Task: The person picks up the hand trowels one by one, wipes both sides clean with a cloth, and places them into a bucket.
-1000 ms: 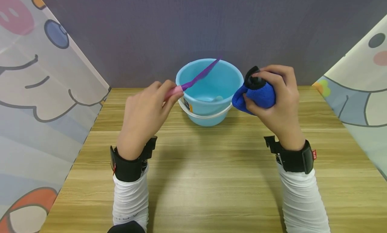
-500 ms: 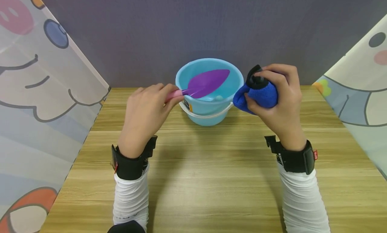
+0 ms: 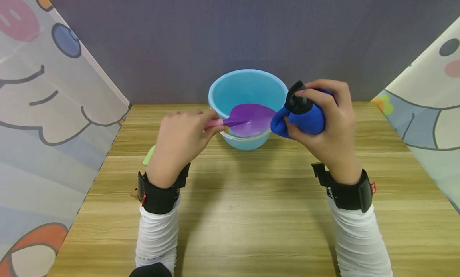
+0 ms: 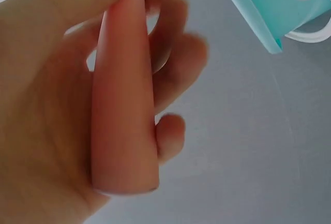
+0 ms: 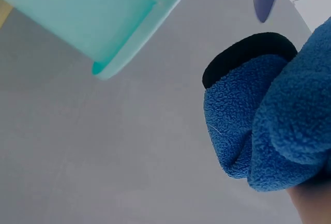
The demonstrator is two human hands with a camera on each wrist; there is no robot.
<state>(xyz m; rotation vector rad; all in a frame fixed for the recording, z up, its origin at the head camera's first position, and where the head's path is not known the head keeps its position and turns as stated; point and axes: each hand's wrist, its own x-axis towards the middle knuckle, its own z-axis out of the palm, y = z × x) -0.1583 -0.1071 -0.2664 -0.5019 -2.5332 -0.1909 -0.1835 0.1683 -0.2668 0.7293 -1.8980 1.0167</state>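
Observation:
My left hand [image 3: 181,143] grips the pink handle [image 4: 124,110] of a toy shovel, its thumb and fingers wrapped around it. The shovel's purple blade [image 3: 248,119] shows its broad face over the near rim of a light blue bucket [image 3: 248,79]. In my right hand [image 3: 332,121] is a bunched blue cloth [image 3: 307,119] with black edging, also seen as fuzzy folds of cloth [image 5: 289,115] in the right wrist view. In the head view the blade's tip meets the cloth's left side; whether they touch I cannot tell. The blade hides part of the bucket.
The bucket stands on the wooden table [image 3: 244,221] near the dark back panel [image 3: 230,33]. Beside my left wrist, a light green piece [image 3: 149,155] and a small brown thing [image 3: 134,193] are partly hidden. Cartoon-printed panels [image 3: 36,157] flank both sides.
The shovel has turned from edge-on to broad face and come lower, toward the bucket's near rim. My left hand moved right and nearer. My right hand shifted slightly left with the cloth.

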